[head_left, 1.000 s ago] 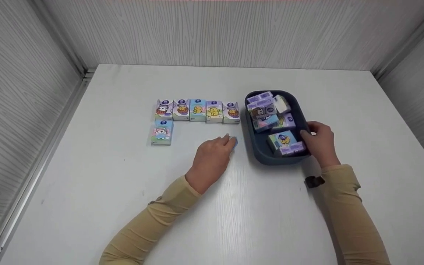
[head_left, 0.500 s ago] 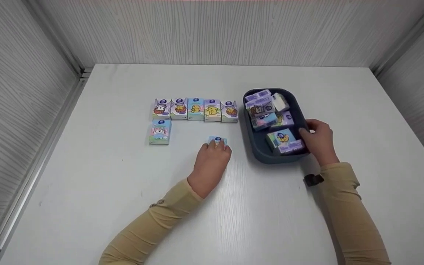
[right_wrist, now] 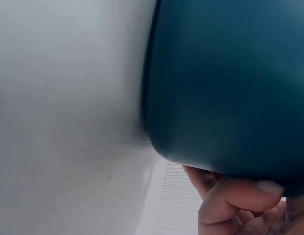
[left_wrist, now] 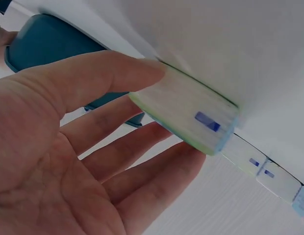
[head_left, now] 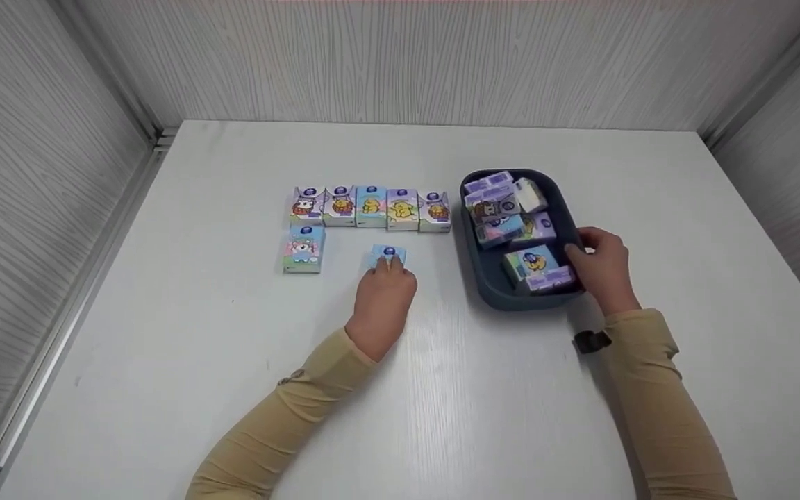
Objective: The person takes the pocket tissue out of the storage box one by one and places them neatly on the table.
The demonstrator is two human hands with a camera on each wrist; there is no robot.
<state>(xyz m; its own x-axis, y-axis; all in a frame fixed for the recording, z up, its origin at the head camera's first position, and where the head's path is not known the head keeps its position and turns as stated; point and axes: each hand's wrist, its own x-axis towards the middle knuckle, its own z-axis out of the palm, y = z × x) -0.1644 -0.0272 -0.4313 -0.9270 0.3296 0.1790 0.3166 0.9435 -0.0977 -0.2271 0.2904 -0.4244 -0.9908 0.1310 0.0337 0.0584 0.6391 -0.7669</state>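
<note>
My left hand (head_left: 384, 302) holds a light-blue tissue pack (head_left: 387, 253) with a cartoon print, fingers on its far side. In the left wrist view the thumb presses one edge of this tissue pack (left_wrist: 191, 105) and fingertips meet the opposite edge. My right hand (head_left: 605, 267) grips the near right rim of a dark blue plastic bin (head_left: 511, 303), thumb over the edge. In the right wrist view the bin's wall (right_wrist: 225, 98) fills much of the picture, with curled fingers below. Several loose tissue packs (head_left: 532, 261) lie jumbled inside the bin.
Beyond my left hand, several tissue packs (head_left: 371, 207) stand side by side in a row left of the bin. One blue tissue pack (head_left: 304, 250) lies in front of the row's left end. Wood-grain panels (head_left: 442, 62) bound the white table (head_left: 497, 403) at back and sides.
My left hand has carried the blue tissue pack leftward from beside the bin, turning it so its printed face shows, to below the row's middle. My right hand stays on the bin.
</note>
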